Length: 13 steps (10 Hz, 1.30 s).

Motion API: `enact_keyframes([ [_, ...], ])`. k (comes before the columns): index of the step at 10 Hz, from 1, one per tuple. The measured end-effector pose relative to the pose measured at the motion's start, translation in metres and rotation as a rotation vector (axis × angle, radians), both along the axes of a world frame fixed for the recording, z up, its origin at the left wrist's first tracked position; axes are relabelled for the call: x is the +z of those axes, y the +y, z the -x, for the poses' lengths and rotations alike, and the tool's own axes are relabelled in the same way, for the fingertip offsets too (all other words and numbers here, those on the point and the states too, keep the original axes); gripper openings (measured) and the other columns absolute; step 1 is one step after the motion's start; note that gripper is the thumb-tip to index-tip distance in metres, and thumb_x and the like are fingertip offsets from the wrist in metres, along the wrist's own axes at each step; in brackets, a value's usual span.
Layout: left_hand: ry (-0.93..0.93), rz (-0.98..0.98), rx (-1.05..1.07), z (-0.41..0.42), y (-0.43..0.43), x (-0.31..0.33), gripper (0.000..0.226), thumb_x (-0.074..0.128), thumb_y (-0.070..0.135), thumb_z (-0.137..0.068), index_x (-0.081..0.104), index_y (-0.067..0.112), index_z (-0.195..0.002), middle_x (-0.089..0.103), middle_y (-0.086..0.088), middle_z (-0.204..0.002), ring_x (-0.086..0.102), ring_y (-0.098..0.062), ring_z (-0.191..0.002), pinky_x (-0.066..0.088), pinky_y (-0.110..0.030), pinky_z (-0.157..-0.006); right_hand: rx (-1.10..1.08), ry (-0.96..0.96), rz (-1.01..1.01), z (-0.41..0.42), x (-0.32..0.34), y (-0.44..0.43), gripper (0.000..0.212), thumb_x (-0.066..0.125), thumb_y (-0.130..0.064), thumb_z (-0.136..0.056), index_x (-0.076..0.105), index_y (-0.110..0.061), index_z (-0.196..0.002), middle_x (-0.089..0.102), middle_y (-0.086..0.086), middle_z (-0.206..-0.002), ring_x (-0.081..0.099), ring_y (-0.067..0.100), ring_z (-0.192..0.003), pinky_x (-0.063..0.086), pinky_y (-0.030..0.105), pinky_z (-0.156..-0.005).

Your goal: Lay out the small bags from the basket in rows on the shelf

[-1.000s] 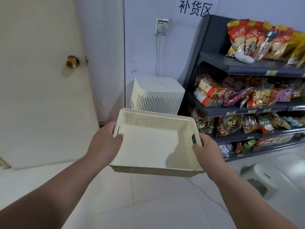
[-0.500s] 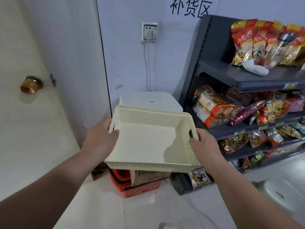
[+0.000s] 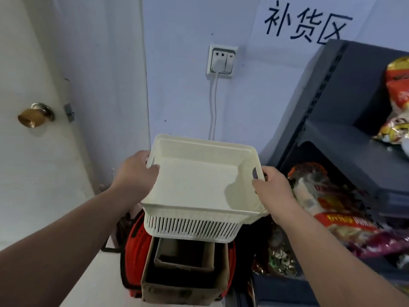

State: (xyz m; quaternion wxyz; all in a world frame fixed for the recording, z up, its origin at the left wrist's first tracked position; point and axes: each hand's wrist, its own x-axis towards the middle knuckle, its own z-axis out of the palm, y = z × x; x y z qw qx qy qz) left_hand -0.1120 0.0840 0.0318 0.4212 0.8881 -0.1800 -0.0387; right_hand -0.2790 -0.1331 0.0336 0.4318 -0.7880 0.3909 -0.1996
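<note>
Head view: a cream basket (image 3: pixel 194 185) is held level in front of the wall, just left of the dark grey shelf unit (image 3: pixel 345 151). Its left rim is gripped by the left hand (image 3: pixel 135 173), with the thumb hooked over the edge and the fingers curled out of sight behind the wall. Its right rim is gripped by the right hand (image 3: pixel 273 189) beside the handle slot, thumb on top and fingers wrapped round the outside. The whole pale inner floor of the basket is seen.

Directly beneath it a white slatted unit (image 3: pixel 190 227) is seen; whether the basket touches it cannot be told. Lower down, an open cardboard box (image 3: pixel 183 273) is set in a red basket (image 3: pixel 132 247).

Snack bags (image 3: pixel 327 200) are heaped on the shelves at the right, close to the right wrist, and more are seen at the upper right edge.

On the wall above the basket, a white plug is seated in a socket (image 3: pixel 222 60) and its cable (image 3: pixel 213 111) is run down behind the rim. A handwritten paper sign (image 3: pixel 307 25) is fixed at the top. At the left, a brass door knob (image 3: pixel 35 115) is seen on a pale door.
</note>
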Motion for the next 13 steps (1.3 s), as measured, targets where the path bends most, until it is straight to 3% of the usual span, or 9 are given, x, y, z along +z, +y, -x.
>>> enact_keyframes([
  [2,-0.055,-0.061,0.028,-0.027,-0.033,-0.004,0.036,0.051,0.024,-0.090,0.053,0.019,-0.126,0.064,-0.002,-0.112,0.058,-0.023,-0.094,0.047,-0.035,-0.080,0.036,-0.015,-0.063,-0.032,-0.011,-0.042,0.024,0.047,-0.010,-0.084,0.059,-0.023,-0.100,0.061,-0.004,-0.086,0.057,0.013,-0.073,0.040,0.026,-0.055],
  [7,0.041,-0.132,-0.038,-0.108,-0.087,-0.029,0.033,0.048,0.021,-0.088,0.055,0.023,-0.120,0.063,0.005,-0.097,0.060,-0.021,-0.088,0.049,-0.034,-0.079,-0.069,0.108,-0.105,-0.102,-0.042,-0.084,0.027,0.044,-0.008,-0.088,0.057,-0.029,-0.098,0.062,-0.005,-0.088,0.059,0.015,-0.077,0.051,0.031,-0.058],
  [9,0.082,-0.164,-0.059,-0.121,-0.091,-0.038,0.034,0.048,0.022,-0.089,0.053,0.022,-0.123,0.062,0.005,-0.094,0.059,-0.019,-0.083,0.047,-0.032,-0.071,-0.085,0.139,-0.110,-0.118,-0.053,-0.091,0.032,0.046,-0.006,-0.087,0.061,-0.024,-0.109,0.064,-0.007,-0.090,0.062,0.017,-0.083,0.050,0.032,-0.070],
  [11,0.124,-0.205,-0.084,-0.122,-0.092,-0.037,0.037,0.052,0.025,-0.088,0.051,0.019,-0.124,0.062,0.000,-0.102,0.059,-0.023,-0.091,0.051,-0.039,-0.083,-0.065,0.159,-0.131,-0.119,-0.054,-0.093,0.034,0.044,-0.006,-0.085,0.059,-0.023,-0.111,0.063,-0.007,-0.090,0.062,0.018,-0.082,0.052,0.033,-0.070],
  [12,0.077,-0.255,-0.062,-0.118,-0.089,-0.037,0.051,0.054,0.029,-0.088,0.042,0.014,-0.134,0.052,-0.009,-0.126,0.051,-0.027,-0.110,0.044,-0.039,-0.091,-0.037,0.196,-0.092,-0.114,-0.050,-0.091,0.041,0.045,-0.011,-0.084,0.052,-0.024,-0.122,0.061,-0.001,-0.114,0.060,0.023,-0.099,0.053,0.040,-0.084],
  [13,-0.068,-0.311,-0.064,-0.104,-0.084,-0.027,0.058,0.052,0.032,-0.089,0.034,0.015,-0.141,0.041,-0.011,-0.139,0.035,-0.030,-0.129,0.032,-0.043,-0.103,-0.010,0.320,0.178,-0.105,-0.038,-0.088,0.055,0.049,-0.020,-0.088,0.034,-0.018,-0.142,0.040,0.005,-0.141,0.040,0.027,-0.128,0.043,0.038,-0.097],
])
